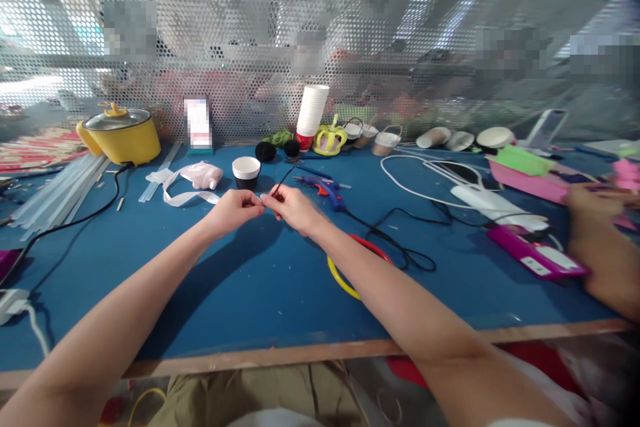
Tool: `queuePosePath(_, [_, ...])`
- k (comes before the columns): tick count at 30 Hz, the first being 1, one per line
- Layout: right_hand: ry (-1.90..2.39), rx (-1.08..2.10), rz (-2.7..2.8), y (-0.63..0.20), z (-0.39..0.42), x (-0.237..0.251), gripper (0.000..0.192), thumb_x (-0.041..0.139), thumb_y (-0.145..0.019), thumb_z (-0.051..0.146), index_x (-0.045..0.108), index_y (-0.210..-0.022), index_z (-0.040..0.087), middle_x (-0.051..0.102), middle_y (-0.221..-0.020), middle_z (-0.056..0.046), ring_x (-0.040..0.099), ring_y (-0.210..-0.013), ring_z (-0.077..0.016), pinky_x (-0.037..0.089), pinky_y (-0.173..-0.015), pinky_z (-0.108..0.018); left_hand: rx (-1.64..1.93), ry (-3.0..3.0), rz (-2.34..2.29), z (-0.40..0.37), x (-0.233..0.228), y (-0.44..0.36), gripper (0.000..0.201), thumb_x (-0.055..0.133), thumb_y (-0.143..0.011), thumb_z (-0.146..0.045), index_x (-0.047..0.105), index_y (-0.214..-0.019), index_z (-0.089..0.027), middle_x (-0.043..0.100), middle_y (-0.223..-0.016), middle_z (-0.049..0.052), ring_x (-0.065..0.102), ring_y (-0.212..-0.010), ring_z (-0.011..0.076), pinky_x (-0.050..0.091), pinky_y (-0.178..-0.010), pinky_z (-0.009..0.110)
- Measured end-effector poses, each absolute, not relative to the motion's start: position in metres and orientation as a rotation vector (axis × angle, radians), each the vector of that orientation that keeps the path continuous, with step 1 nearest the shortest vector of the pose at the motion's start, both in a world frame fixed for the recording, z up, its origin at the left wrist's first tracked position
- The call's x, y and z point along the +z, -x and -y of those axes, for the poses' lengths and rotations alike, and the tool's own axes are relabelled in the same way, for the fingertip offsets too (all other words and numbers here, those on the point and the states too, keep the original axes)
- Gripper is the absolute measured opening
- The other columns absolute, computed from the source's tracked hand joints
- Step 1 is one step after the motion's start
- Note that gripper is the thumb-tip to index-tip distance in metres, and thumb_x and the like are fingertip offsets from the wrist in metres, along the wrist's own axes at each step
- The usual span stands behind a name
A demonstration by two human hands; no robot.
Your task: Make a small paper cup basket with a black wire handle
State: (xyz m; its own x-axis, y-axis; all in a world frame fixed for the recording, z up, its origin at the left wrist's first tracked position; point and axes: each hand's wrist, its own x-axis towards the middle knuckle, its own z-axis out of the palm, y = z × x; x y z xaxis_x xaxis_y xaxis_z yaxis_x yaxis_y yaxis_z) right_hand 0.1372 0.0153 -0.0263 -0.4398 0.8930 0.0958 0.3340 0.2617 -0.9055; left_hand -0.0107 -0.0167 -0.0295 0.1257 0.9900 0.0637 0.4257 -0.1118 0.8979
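My left hand [235, 209] and my right hand [294, 208] meet above the blue table [250, 280], fingertips pinched together on a thin black wire [283, 180] that curves up and away from them. A white paper cup with a black base [246, 172] stands just beyond my hands. A blue glue gun [324, 187] lies right of them, its black cord trailing toward me. Under my right forearm lie a yellow ring [340, 278] and a red ring [373, 247].
A yellow pot [120, 135] stands back left beside clear glue sticks [60, 193]. White ribbon [183, 195], a cup stack [311, 113], black pompoms [266, 151], a pink box [535, 259] and white cable [420, 193] lie around. Another person's hand [600, 247] works at right. Mesh screen behind.
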Motion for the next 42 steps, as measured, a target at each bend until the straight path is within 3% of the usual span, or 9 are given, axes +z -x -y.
queuePosePath(6, [1.117,1.152,1.895,-0.137,-0.016,-0.029,0.025,0.053,-0.076,0.037,0.046,-0.064,0.016,0.043,-0.046,0.007,0.035,-0.038,-0.0044,0.029,-0.039,-0.019,0.957,-1.641,-1.376,0.019,-0.028,0.008,0.016,0.056,-0.064,-0.028,0.053,-0.06,-0.013,0.044,-0.05,-0.005,0.033,-0.048,0.0064,0.024,-0.047,0.021])
queuePosePath(14, [0.829,1.48,1.747,-0.139,-0.028,-0.039,0.027,0.059,-0.068,0.04,0.049,-0.07,0.016,0.05,-0.061,0.003,0.045,-0.05,-0.0064,0.038,-0.046,-0.02,0.971,-1.406,-1.282,0.019,-0.025,0.009,0.018,0.06,-0.061,-0.031,0.055,-0.061,-0.013,0.045,-0.052,-0.004,0.033,-0.047,0.006,0.022,-0.046,0.021])
queuePosePath(19, [0.945,1.29,1.849,-0.139,-0.025,-0.036,0.026,0.054,-0.073,0.039,0.045,-0.064,0.017,0.046,-0.05,0.005,0.042,-0.044,-0.0061,0.034,-0.044,-0.02,0.975,-1.483,-1.331,0.019,-0.026,0.008,0.018,0.06,-0.061,-0.03,0.056,-0.062,-0.013,0.043,-0.051,-0.005,0.031,-0.046,0.0057,0.02,-0.045,0.022])
queuePosePath(28, [1.111,1.018,1.961,-0.138,-0.017,-0.03,0.028,0.05,-0.075,0.041,0.045,-0.062,0.017,0.043,-0.047,0.006,0.033,-0.041,-0.0057,0.025,-0.041,-0.019,0.975,-1.61,-1.345,0.018,-0.031,0.007,0.016,0.056,-0.063,-0.028,0.057,-0.062,-0.012,0.047,-0.053,-0.003,0.037,-0.051,0.0076,0.028,-0.05,0.022])
queuePosePath(42, [1.16,0.966,1.973,-0.139,-0.015,-0.029,0.027,0.051,-0.075,0.04,0.046,-0.062,0.017,0.043,-0.048,0.005,0.036,-0.044,-0.0075,0.026,-0.043,-0.02,0.925,-1.564,-1.333,0.018,-0.028,0.01,0.016,0.057,-0.061,-0.028,0.058,-0.064,-0.012,0.049,-0.054,-0.003,0.038,-0.051,0.0075,0.028,-0.049,0.021])
